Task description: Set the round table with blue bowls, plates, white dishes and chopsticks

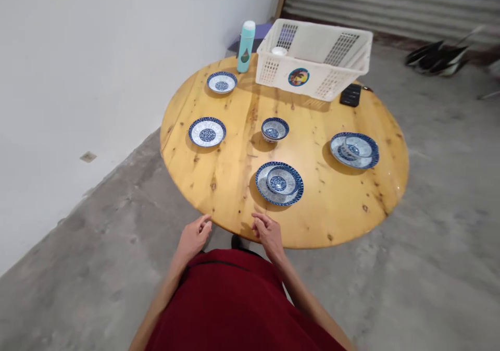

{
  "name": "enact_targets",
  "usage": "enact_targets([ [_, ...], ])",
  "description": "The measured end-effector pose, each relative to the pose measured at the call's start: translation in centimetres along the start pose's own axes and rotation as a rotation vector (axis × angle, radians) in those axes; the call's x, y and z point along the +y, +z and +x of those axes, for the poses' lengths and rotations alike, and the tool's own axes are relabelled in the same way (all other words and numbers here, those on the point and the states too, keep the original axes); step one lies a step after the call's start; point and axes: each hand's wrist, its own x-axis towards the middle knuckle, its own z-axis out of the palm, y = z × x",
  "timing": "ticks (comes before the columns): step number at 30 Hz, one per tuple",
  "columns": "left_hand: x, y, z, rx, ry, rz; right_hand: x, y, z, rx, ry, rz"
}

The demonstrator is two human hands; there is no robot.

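At the table's near edge, my left hand [194, 235] hangs loosely bent with its fingers apart, holding nothing. My right hand [269, 233] is over the edge too, index finger stretched out, with no object in it. Nearest to it is a blue-and-white plate [262, 188] with a patterned bowl [282, 179] resting on it. Another bowl [275, 128] stands alone beyond them. On the left lie two single plates, one nearer [207, 132] and one farther back [222, 83]. To the right, a plate [365, 162] carries a bowl [356, 150].
A white plastic basket [320, 72] with a white item inside stands at the back of the round wooden table [230, 179]. Beside it are a turquoise bottle [246, 46] and a black slotted object [350, 95]. A white wall [97, 54] rises on the left.
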Motion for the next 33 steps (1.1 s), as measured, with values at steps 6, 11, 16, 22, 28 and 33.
enact_targets([
  [6, -6.5, -8.2, 0.9, 0.137, -0.037, -0.065, -1.6, 9.0, -0.1, -0.006, 0.005, 0.042],
  [11, -10.8, -13.2, 2.3, 0.123, -0.052, -0.065, -2.5, 14.3, 0.6, 0.007, -0.055, 0.079],
  [16, -11.0, -16.1, 4.3, 0.068, 0.022, -0.063, -3.5, 15.8, 2.2, 0.109, -0.059, 0.086],
  [22, -9.4, -17.2, 8.6, -0.035, 0.116, -0.108, -7.2, 12.3, 7.7, 0.341, -0.135, 0.082],
  [28, -8.1, -18.2, 14.1, -0.112, 0.139, -0.077, -10.7, 7.7, 16.7, 0.573, -0.154, -0.028],
  [33, -7.2, -20.7, 19.5, -0.116, 0.121, -0.031, -12.3, 4.1, 24.9, 0.781, -0.069, -0.19],
])
